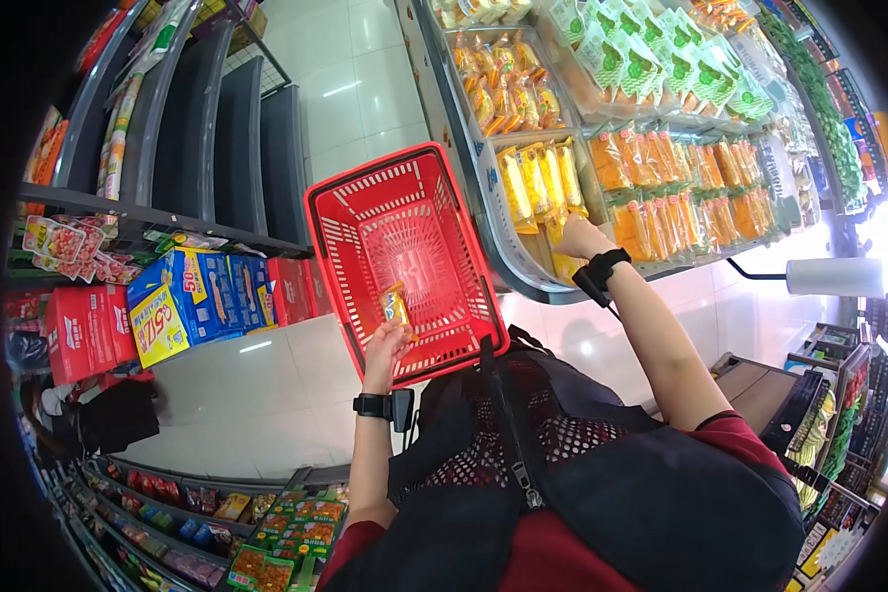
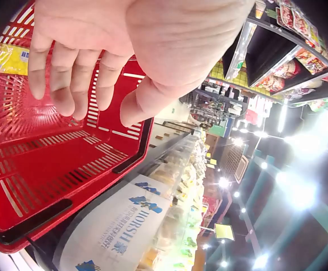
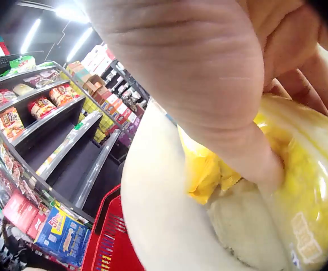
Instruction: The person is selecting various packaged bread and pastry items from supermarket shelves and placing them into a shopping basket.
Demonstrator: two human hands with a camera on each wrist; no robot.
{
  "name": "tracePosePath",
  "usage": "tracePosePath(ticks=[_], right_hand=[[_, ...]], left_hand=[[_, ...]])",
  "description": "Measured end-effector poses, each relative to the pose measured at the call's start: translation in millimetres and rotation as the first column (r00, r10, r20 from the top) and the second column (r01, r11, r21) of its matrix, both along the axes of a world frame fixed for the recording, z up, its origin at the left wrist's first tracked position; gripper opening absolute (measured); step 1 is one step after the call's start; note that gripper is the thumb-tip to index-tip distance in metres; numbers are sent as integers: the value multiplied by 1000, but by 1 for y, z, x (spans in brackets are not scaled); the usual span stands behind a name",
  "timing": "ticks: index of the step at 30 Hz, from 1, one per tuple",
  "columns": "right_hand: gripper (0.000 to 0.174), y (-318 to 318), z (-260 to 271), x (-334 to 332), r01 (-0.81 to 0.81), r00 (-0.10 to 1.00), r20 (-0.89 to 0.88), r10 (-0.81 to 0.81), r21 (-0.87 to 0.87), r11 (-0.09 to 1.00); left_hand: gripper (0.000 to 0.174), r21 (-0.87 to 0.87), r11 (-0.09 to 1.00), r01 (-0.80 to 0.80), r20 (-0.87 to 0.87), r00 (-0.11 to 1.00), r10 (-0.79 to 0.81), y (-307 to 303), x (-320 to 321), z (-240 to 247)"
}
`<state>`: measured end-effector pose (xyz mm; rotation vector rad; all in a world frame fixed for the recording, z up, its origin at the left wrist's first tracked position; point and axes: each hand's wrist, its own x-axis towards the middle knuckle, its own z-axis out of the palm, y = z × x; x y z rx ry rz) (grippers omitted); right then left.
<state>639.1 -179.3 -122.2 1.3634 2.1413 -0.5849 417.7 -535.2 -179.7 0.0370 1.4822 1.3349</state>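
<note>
My right hand [image 1: 582,237] reaches into the bin at the display's near corner. It grips a yellow plastic-wrapped snack packet [image 3: 316,186], the thumb pressed into the shiny wrapper and the fingers behind it. More yellow packets [image 1: 538,178] lie in a row just beyond that hand. Over the near left part of the red shopping basket [image 1: 318,202] is my left hand [image 2: 96,51], its fingers loosely extended with nothing in them. A single yellow packet [image 2: 10,59] lies inside the basket, beyond those fingertips; in the head view it overlaps them.
Packaged breads [image 1: 651,158] fill neighbouring bins, with green-and-white bags [image 1: 651,59] farther back. Dark shelves [image 1: 192,128] and blue boxes [image 1: 202,296] stand left of the basket. A plastic bag roll [image 1: 834,277] sticks out at the right. Another person in dark clothes [image 1: 118,414] is at lower left.
</note>
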Motion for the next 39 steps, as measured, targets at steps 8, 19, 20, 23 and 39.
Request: tracePosePath(ticks=[8, 19, 20, 23, 39], right_hand=[[45, -16, 18, -11, 20, 966, -243, 92, 421, 907], [30, 5, -20, -16, -192, 968, -94, 232, 315, 929], [30, 3, -12, -17, -190, 968, -96, 230, 316, 930], [28, -7, -2, -21, -258, 945, -123, 302, 285, 923], [45, -9, 22, -1, -67, 971, -200, 130, 295, 953]], left_hand=[[31, -1, 1000, -8, 25, 1000, 8, -4, -1, -7], [31, -18, 1000, -22, 21, 1000, 22, -2, 4, 0], [29, -28, 999, -27, 17, 999, 28, -2, 5, 1], [29, -48, 998, -28, 17, 999, 29, 0, 6, 1], [29, -63, 997, -46, 45, 998, 49, -10, 3, -14]])
